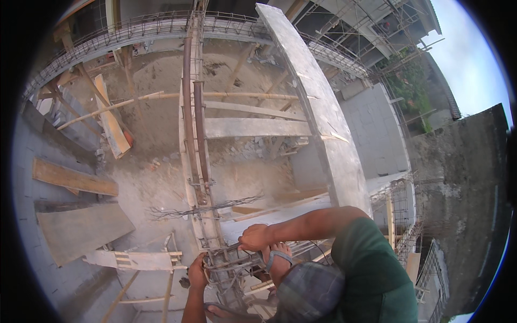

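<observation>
Below me, a steel rebar cage (229, 264) lies along a narrow beam form. My right hand (254, 237) is closed at its upper bars, the forearm reaching in from the green sleeve (371, 264) on the right. Fingers bent, my left hand (197, 272) grips the bars at the cage's left side. Its fingertips are partly hidden. My sandalled foot (278, 260) rests beside my right hand, and a checked cloth (309, 290) covers my bent knee. Just beyond the hands, a bundle of thin dark wires (229, 205) lies across the form.
Two rusty brown pipes (188, 107) run along the form ahead. A long pale plank (323, 107) stretches away at right, joined by a crosswise board (258, 127). Far below lies a dirt floor (156, 129). Loose boards (75, 176) are at left, scaffolding (366, 27) at far right.
</observation>
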`<action>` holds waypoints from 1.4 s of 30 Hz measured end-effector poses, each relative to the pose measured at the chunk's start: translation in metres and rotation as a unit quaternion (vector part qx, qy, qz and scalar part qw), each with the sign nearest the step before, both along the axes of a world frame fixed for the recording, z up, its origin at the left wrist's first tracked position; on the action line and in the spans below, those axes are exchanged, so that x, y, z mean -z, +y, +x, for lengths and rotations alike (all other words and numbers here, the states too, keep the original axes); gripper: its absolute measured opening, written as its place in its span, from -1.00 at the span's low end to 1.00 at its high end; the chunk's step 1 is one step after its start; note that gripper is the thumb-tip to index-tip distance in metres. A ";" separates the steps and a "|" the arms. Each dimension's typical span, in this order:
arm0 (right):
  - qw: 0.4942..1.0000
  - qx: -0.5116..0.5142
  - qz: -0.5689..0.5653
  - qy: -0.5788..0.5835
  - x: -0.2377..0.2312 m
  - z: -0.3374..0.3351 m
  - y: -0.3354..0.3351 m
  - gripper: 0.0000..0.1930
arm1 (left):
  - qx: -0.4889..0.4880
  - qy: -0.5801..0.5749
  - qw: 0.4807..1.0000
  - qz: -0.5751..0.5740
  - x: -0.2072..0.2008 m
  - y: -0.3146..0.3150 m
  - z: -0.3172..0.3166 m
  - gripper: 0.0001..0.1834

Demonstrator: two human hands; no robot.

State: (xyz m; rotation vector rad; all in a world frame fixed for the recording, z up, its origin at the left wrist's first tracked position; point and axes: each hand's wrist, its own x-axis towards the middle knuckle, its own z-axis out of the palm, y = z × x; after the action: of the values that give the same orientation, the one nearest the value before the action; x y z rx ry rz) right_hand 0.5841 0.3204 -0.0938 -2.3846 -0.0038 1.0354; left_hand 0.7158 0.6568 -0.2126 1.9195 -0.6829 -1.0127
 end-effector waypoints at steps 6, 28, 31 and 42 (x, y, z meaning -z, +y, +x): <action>0.821 0.276 0.248 0.433 0.023 0.026 -0.024 -0.38 | 0.016 -0.039 0.999 -0.029 0.001 -0.002 0.001 -0.37; 0.779 0.312 0.232 0.493 0.018 0.025 0.006 -0.39 | 0.029 -0.049 0.998 0.040 0.008 0.005 -0.002 -0.30; 0.926 0.043 0.126 0.353 -0.008 0.033 0.006 -0.47 | 0.017 -0.059 0.998 0.023 0.003 0.003 -0.001 -0.30; 0.939 -0.130 -0.238 -0.210 -0.018 -0.004 0.038 -0.70 | 0.021 -0.015 0.999 0.046 0.009 0.005 0.000 -0.29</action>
State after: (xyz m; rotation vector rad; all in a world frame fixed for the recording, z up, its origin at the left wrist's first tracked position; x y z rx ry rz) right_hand 0.5806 0.3589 -0.0757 -3.0793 -0.2563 0.6634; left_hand 0.7154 0.6617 -0.2220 2.0108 -0.7079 -1.0584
